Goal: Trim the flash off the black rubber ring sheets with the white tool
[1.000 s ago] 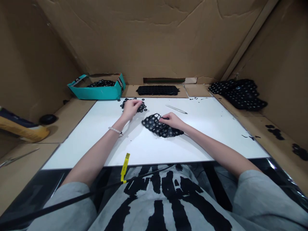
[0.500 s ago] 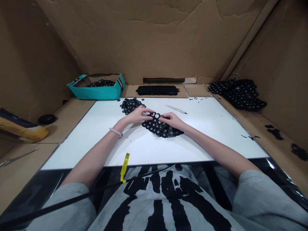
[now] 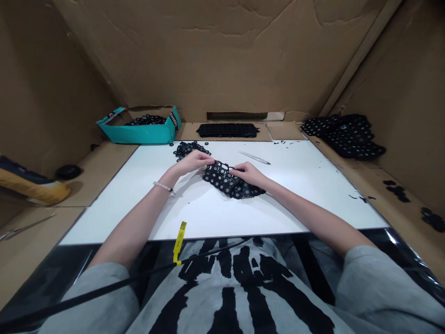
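A black sheet full of round holes (image 3: 227, 183) lies partly crumpled on a white board (image 3: 278, 208). My left hand (image 3: 193, 162) pinches the sheet's upper left edge between thumb and fingertips. On the same edge, a short way to the right, my right hand (image 3: 249, 174) grips it with thumb and forefinger. The strip between the two hands is lifted and shows open holes. Just behind my left hand sits a pile of small black rings (image 3: 187, 148), partly covered by that hand.
Behind the hands lies a pen-like tool (image 3: 255, 158). A teal box (image 3: 139, 134) holds more black rings. A black textured block (image 3: 227, 130) rests at the back. More holed sheets (image 3: 344, 134) are heaped at right, scissors (image 3: 26, 227) at left. Cardboard walls (image 3: 222, 60) surround the board.
My left hand has moved slightly left and up, its fingers closing on the sheet's edge, which is now stretched between the hands. My right hand has hardly moved.
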{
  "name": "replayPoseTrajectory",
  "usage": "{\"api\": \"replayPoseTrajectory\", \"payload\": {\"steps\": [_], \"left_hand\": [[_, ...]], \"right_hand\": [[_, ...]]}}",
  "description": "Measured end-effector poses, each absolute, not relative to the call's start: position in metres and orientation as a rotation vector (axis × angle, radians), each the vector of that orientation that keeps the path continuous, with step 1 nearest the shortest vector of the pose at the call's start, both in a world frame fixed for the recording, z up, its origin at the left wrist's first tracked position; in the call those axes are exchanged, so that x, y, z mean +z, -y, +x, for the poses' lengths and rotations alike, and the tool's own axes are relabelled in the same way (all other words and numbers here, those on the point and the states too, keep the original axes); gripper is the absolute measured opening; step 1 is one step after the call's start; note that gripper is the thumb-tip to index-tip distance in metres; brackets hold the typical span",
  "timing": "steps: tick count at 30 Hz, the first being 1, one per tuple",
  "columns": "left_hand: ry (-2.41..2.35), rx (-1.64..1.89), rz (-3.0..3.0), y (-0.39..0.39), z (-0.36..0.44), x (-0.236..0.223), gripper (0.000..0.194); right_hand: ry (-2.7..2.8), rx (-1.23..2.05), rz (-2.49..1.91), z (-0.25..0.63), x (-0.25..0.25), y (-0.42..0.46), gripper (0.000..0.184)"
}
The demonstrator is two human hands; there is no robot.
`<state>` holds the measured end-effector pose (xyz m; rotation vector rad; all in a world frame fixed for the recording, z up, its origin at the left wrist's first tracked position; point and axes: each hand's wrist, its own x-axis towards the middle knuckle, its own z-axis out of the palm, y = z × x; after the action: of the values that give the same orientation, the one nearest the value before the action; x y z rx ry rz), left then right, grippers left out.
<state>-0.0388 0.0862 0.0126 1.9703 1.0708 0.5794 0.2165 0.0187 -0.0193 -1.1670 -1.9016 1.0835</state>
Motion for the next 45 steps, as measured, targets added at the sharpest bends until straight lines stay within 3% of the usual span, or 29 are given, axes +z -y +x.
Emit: {"api": "replayPoseTrajectory", "payload": {"steps": [14,23,28,34,39,45], "left_hand": [[-1.025,0.613,1.889,-0.091,-0.05,0.01,0.043],[-1.52,1.616,1.525,-0.12,-0.084,0.009,0.03],[-1.68,1.282,2.01,-0.114,-0.084,0.004,0.018],[-1.488,1.012,2.401,-0.089,-0.053,0.015,0.033],[-1.043,0.525,2.295,-0.07,-0.025,0.014,0.046],[-0.948,0.531,1.977,-0.073,-0.024,0.003,0.043]], "right_hand": [[1.876,1.128,-1.127,0.211,-0.019,-0.017,0.049],[1.812,1.135,-1.217,0.216,-0.023,-0.018,0.045],[1.804,1.134,-1.218,0.217,-0.022,-0.018,0.043],[1.793,1.139,-1.148,0.217,-0.024,-0.019,0.04],[1.809,1.154,-1.073,0.216,-0.021,-0.019,0.04],[1.838,1.162,-1.041,0.216,-0.022,-0.019,0.041]]}}
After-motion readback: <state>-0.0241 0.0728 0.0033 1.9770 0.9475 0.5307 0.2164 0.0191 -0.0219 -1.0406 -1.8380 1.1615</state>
